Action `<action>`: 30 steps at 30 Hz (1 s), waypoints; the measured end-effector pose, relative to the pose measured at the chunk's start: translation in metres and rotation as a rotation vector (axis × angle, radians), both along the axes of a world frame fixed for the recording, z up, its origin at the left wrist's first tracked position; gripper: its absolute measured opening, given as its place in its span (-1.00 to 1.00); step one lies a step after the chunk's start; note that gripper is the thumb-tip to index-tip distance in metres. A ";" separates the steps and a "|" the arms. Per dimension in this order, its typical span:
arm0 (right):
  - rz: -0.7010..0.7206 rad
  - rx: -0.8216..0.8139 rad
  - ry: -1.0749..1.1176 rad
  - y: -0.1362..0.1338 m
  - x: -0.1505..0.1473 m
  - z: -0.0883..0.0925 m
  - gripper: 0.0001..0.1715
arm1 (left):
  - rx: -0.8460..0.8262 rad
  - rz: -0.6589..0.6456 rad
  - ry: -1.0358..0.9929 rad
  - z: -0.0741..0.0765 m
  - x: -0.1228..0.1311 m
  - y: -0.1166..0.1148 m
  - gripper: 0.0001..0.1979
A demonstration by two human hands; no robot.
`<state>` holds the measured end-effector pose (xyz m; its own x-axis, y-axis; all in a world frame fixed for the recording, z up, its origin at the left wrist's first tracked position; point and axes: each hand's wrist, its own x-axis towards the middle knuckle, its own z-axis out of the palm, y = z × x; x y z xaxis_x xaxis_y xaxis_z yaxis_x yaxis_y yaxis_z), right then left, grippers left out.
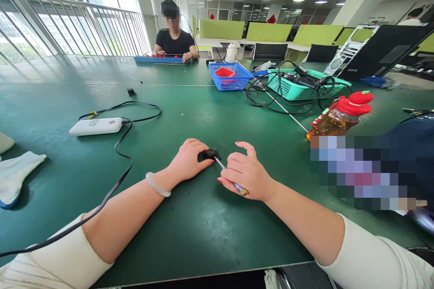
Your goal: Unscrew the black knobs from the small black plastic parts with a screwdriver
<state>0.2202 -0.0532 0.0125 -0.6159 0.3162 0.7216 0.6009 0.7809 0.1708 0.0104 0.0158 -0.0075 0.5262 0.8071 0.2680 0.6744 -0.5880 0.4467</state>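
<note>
On the green table, my left hand (190,159) is closed around a small black part (212,154), whose exact kind I cannot make out. My right hand (247,172) grips a slim screwdriver (241,188) between thumb and fingers, with the index finger raised. The screwdriver's thin shaft points up and left, and its tip meets the black part. Part of the handle is hidden by my fingers.
To the left lie a white power bank (96,127) with a black cable and a pale cloth (20,174). A blue basket (230,82), a teal basket (298,92) of cables and a red-capped bottle (339,117) stand right. A person (174,40) sits across.
</note>
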 end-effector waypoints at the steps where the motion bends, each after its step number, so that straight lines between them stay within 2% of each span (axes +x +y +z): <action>1: 0.001 0.000 0.005 0.000 0.000 0.000 -0.66 | 0.000 -0.002 -0.010 0.000 0.000 0.000 -0.72; 7: -0.002 -0.068 0.040 0.001 0.003 0.001 -0.69 | 0.001 -0.034 -0.035 -0.001 -0.002 0.002 -0.71; 11: -0.008 -0.197 0.154 0.004 0.007 0.001 -0.71 | -0.010 -0.050 -0.041 0.000 -0.003 0.002 -0.70; 15: -0.018 -0.440 0.431 0.011 0.012 -0.003 -0.68 | -0.021 -0.060 -0.046 0.001 -0.003 0.002 -0.70; 19: -0.103 -0.867 0.813 0.023 0.018 -0.009 -0.56 | -0.038 -0.086 -0.027 0.001 -0.003 0.002 -0.69; 22: -0.087 -1.126 1.030 0.032 0.019 -0.015 -0.53 | -0.041 -0.094 -0.017 0.002 -0.003 0.001 -0.68; 27: 0.062 -1.306 1.248 0.038 0.018 -0.019 -0.48 | -0.047 -0.123 -0.013 0.004 -0.004 -0.001 -0.69; 30: 0.067 -1.331 1.317 0.038 0.017 -0.018 -0.48 | -0.047 -0.149 -0.009 0.005 -0.003 -0.003 -0.69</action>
<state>0.2368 -0.0152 -0.0055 0.0245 0.9996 0.0151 -0.2095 0.0199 -0.9776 0.0072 0.0131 -0.0024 0.6388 0.7320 0.2369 0.5768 -0.6594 0.4822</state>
